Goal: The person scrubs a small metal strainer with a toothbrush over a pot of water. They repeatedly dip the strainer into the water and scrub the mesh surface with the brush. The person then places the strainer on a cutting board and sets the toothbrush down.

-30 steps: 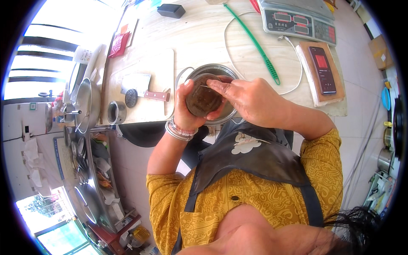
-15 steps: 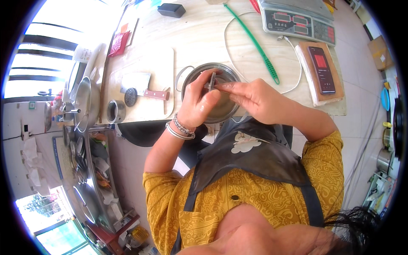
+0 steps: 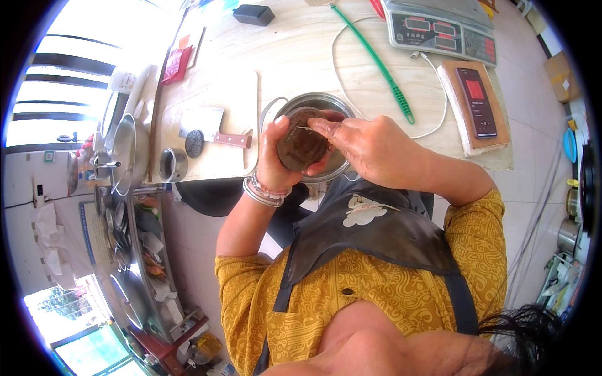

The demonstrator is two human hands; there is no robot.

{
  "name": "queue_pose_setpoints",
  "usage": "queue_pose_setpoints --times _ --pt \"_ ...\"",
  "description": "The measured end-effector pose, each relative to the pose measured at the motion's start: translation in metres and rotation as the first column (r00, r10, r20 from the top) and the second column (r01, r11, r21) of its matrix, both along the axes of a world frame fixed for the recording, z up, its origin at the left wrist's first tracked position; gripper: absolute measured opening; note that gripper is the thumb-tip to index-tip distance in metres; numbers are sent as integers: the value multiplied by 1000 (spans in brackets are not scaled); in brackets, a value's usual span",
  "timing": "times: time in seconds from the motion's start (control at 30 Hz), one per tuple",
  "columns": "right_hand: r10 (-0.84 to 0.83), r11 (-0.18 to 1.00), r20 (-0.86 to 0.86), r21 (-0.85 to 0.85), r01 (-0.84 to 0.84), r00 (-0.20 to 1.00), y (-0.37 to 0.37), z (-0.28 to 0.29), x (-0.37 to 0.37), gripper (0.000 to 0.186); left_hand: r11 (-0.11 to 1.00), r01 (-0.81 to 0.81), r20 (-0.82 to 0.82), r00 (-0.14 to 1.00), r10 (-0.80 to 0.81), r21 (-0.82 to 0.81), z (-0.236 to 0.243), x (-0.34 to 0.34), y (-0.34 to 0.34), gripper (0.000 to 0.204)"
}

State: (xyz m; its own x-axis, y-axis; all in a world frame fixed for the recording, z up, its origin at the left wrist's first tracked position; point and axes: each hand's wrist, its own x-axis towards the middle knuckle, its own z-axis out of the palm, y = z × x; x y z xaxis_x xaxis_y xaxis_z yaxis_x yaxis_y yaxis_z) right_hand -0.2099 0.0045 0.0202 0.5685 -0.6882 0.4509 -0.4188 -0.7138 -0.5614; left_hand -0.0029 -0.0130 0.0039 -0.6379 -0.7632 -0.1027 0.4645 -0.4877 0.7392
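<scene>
My left hand [image 3: 273, 164] grips a dark brown round disc [image 3: 301, 149] by its edge, thumb on the near side, fingers curled round the far side. The disc is tilted so its flat face shows, above a steel pot [image 3: 340, 173] with a looped handle. My right hand [image 3: 376, 145] has its fingers pressed together, their tips touching the disc's upper face. Next to those fingertips lies a thin pale sliver [image 3: 303, 128]. Whether the right fingers pinch something is too small to tell. Hands and disc hide most of the pot's inside.
A cleaver [image 3: 233, 139] and a dark oval perforated piece [image 3: 194, 143] lie on the cutting board [image 3: 241, 94], with a metal ring [image 3: 171, 164] near its edge. To the right are a green long-handled tool [image 3: 376, 59], a cable, a scale [image 3: 439, 31] and a phone [image 3: 476, 103].
My left hand has turned the disc from edge-on to face-up toward me. The right fingertips have shifted slightly left onto its face.
</scene>
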Motion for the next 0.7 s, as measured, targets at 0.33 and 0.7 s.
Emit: queue_pose_setpoints --times 0.33,0.7 --pt "79 959 198 254 -129 977 -3 -8 -3 40 705 129 579 681 448 -697 5 0 0 72" --pt "18 994 2 105 -18 1000 3 -2 -6 47 990 -118 189 973 131 -78 0 6 -8 86"
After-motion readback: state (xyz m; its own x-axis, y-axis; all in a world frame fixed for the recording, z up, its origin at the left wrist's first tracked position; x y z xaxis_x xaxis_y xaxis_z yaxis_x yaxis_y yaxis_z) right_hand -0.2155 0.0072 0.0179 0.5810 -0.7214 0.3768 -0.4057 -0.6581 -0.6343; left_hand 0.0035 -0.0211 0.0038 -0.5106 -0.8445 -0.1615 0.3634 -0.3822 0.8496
